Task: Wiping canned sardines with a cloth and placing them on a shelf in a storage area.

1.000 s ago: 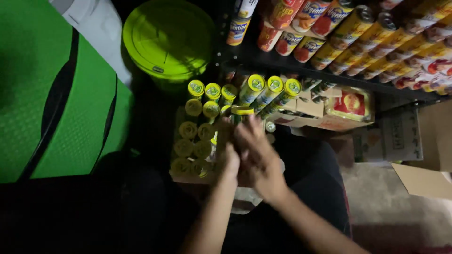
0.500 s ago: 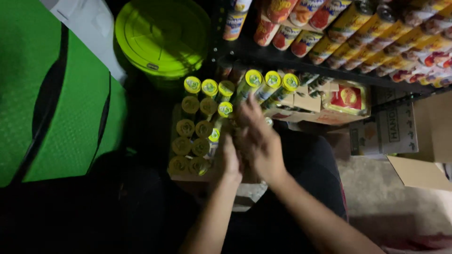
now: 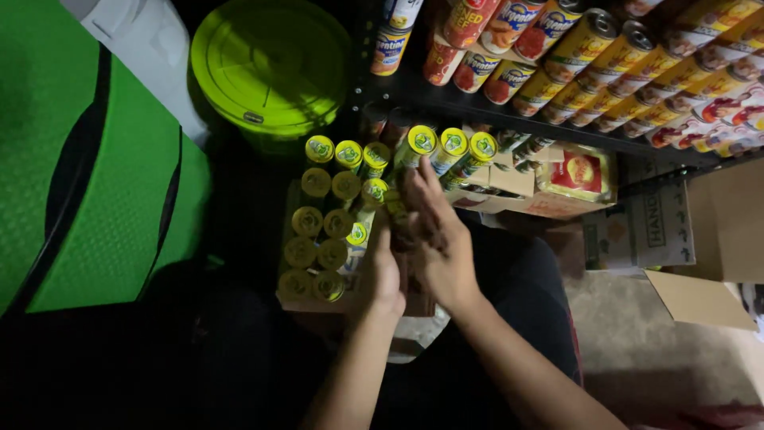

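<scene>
Both hands, left hand (image 3: 380, 271) and right hand (image 3: 436, 239), meet over yellow-lidded cans (image 3: 322, 215).

The open box of yellow-lidded cans (image 3: 322, 231) is hemmed in on most sides. Behind it the dark shelf edge (image 3: 509, 111) overhangs, with rows of canned goods (image 3: 637, 72) above and a few lying cans (image 3: 446, 151) poking out just beside its far corner. The lime bucket lid (image 3: 274, 64) blocks its far left. Both hands (image 3: 414, 247) fill its right side. Left of it lies a dark open gap before the green panel (image 3: 95, 175).
</scene>
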